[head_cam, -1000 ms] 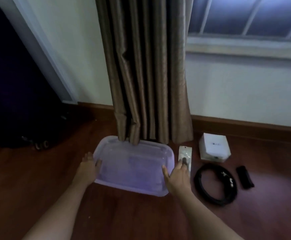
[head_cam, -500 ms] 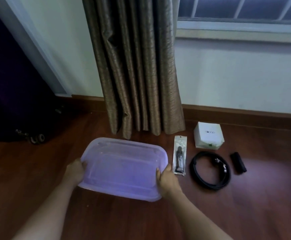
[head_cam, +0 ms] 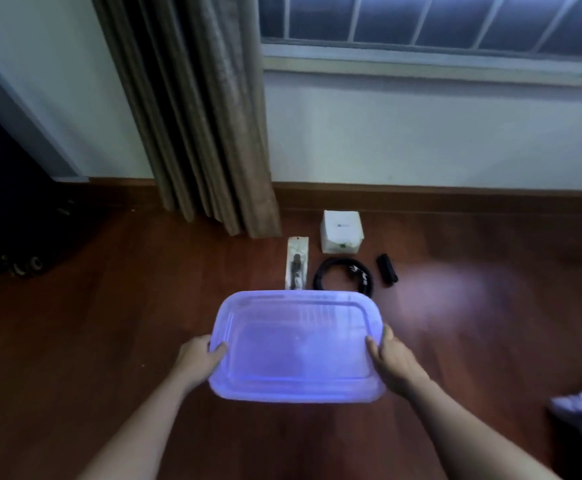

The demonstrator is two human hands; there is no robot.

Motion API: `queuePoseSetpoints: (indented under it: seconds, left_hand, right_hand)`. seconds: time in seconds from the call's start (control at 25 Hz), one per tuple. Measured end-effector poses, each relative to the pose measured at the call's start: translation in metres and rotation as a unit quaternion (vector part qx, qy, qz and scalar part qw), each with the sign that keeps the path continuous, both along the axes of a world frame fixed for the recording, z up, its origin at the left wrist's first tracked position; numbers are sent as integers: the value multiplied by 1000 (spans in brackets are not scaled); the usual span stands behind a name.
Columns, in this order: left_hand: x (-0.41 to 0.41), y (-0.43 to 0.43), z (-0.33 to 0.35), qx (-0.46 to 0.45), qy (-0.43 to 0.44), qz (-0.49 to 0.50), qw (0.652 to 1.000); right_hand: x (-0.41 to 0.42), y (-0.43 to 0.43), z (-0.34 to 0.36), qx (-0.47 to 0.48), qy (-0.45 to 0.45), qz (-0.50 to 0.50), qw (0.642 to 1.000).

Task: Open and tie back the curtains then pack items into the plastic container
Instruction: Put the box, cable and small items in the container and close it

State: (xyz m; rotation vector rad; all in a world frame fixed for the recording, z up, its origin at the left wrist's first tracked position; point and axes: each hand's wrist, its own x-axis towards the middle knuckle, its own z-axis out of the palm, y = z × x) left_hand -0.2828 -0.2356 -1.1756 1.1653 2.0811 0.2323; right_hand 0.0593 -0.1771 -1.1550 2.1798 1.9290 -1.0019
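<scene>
Left hand (head_cam: 199, 358) and right hand (head_cam: 391, 358) each clasp an end of the container (head_cam: 296, 344), thumbs on top, probably to keep it level near the cable (head_cam: 343, 277) and packet (head_cam: 296, 263) just beyond them.

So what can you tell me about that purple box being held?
The plastic container is see-through pale purple, rectangular with rounded corners and a ridge round its flat top, probably a lid. It is held level above the wooden floor. The left hand grips its left end, the right hand its right end, thumbs on top.
</scene>
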Motion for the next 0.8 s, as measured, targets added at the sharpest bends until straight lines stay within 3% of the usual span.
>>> queuePoseSetpoints:
  seconds: [0.24, 0.4, 0.6, 0.8]
  left_hand:
    - [73, 16, -27, 17, -26, -37, 999]
    - [83, 20, -42, 30, -24, -42, 998]
    - [83, 11, -43, -14, -53, -60, 997]
    - [94, 48, -30, 92, 1, -57, 994]
  right_hand:
    - [90, -11, -29, 31, -3, -14, 999]
    - [106, -18, -50, 32, 16, -23, 999]
    - [116, -30, -60, 30, 35, -30, 999]
    - [119, -27, -63, 48, 45, -34, 997]
